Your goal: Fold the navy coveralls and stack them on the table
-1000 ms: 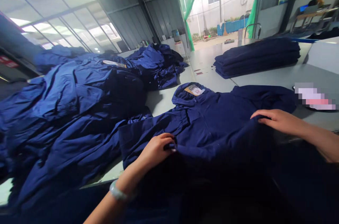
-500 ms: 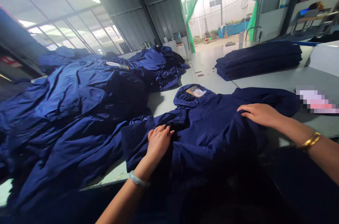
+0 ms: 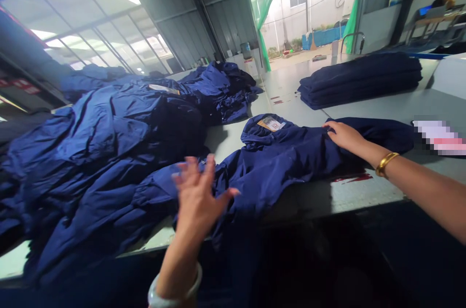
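Observation:
A navy hooded jacket lies on the table in front of me, its hood towards the far side and a paper tag in the hood. My left hand is raised over the jacket's left side, fingers spread and slightly blurred, with nothing in it. On the other side, my right hand pinches the jacket's fabric near the shoulder. The jacket's lower part is folded up and hangs partly over the front table edge on the left.
A big heap of navy garments covers the table's left side, with another crumpled pile behind. Folded navy garments are stacked at the back right. A pixelated pale item lies at the right of the pale table.
My left hand has let go of the cloth, lifted and spread its fingers. My right hand has moved a little away from me, and the jacket's lower right side has been drawn up, baring the table edge.

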Action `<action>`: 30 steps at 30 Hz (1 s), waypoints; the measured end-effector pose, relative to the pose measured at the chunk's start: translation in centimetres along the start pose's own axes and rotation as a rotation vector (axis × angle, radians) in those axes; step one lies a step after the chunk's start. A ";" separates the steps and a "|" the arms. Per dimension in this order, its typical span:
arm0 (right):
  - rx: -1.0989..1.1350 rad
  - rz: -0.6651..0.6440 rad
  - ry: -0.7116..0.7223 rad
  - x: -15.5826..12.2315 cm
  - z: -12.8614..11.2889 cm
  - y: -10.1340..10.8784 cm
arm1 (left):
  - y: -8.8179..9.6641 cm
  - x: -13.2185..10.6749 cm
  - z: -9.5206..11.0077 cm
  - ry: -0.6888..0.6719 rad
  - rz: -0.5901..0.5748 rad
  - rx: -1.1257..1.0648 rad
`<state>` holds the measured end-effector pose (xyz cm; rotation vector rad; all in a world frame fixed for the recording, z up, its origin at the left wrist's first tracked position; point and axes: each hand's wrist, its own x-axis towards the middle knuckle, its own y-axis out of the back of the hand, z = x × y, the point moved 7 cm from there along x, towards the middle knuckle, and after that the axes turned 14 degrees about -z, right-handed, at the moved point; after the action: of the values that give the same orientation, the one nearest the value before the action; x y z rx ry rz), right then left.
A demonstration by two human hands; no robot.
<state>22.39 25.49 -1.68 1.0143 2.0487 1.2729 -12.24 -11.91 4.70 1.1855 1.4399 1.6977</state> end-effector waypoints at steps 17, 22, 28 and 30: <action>-0.325 -0.303 0.221 -3.2 0.3 -6.1 | -7.0 3.3 5.6 -0.127 -0.513 -0.037; -0.223 -0.210 0.202 -4.9 0.1 -6.1 | -7.1 2.4 6.1 -0.147 -0.428 -0.046; -0.039 -0.157 0.170 -6.7 -1.2 -4.9 | -5.5 1.6 6.2 -0.122 -0.393 -0.068; 0.102 -0.191 0.193 -7.6 -1.5 -3.7 | -4.0 1.1 6.0 -0.107 -0.366 -0.120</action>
<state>24.52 17.55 -4.04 0.7411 2.3158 1.2170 -7.65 -7.56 1.16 0.8710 1.3714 1.4247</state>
